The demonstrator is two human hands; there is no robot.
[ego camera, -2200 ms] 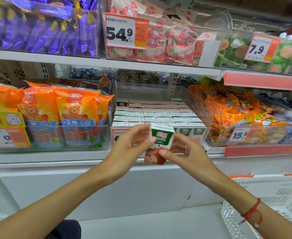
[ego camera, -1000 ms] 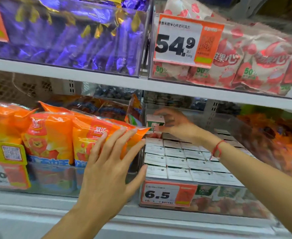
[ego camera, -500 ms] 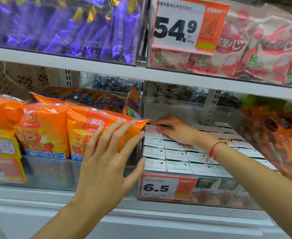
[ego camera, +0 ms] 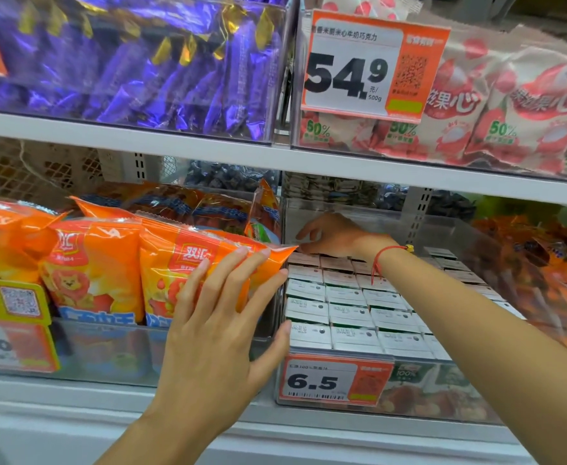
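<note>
Many small white-topped cartons [ego camera: 345, 312] in rows

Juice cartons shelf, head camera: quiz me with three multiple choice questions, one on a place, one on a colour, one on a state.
1. Where is the right hand? A) top shelf B) back row of the juice cartons C) by the 6.5 price tag
2. What colour is the wrist string? A) blue B) red C) green
3. How is the left hand? A) fist B) gripping a carton C) fingers straight
Answers: B, it reaches to the rearmost cartons; B, red thread circles the right wrist; C, spread fingers lie against the orange packets.
</note>
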